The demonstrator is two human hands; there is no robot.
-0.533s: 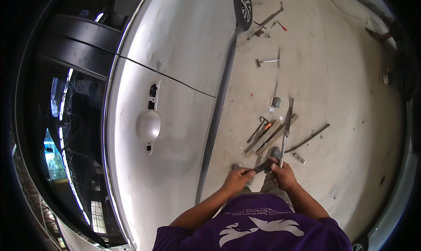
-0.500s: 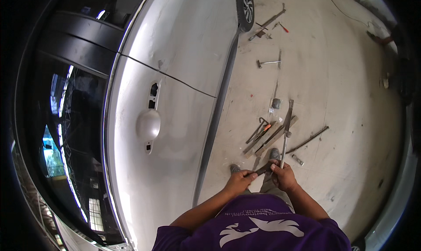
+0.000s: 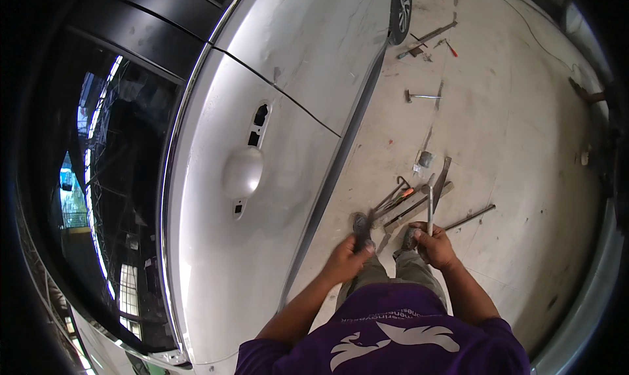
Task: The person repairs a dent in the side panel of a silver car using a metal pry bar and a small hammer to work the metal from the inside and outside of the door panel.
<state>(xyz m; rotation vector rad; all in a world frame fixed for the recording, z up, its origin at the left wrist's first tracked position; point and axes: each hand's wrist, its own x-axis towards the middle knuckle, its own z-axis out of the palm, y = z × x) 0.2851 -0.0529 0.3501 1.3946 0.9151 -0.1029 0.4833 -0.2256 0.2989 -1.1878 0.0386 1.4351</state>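
Your right hand [image 3: 434, 245] has lifted a slim metal rod [image 3: 430, 208] upright, where before it lay low among the tools. Your left hand [image 3: 347, 257] has drawn back slightly, now gripping a dark tool [image 3: 370, 221].

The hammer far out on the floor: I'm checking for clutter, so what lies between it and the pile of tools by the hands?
In the head view, between the hammer and the pile of tools lies one small grey object; otherwise bare concrete.

A slim grey metal rod [image 3: 430, 208] stands near-upright in the right hand [image 3: 434, 246], while a dark, flat bar [image 3: 371, 219] angles from the left hand [image 3: 347, 258].
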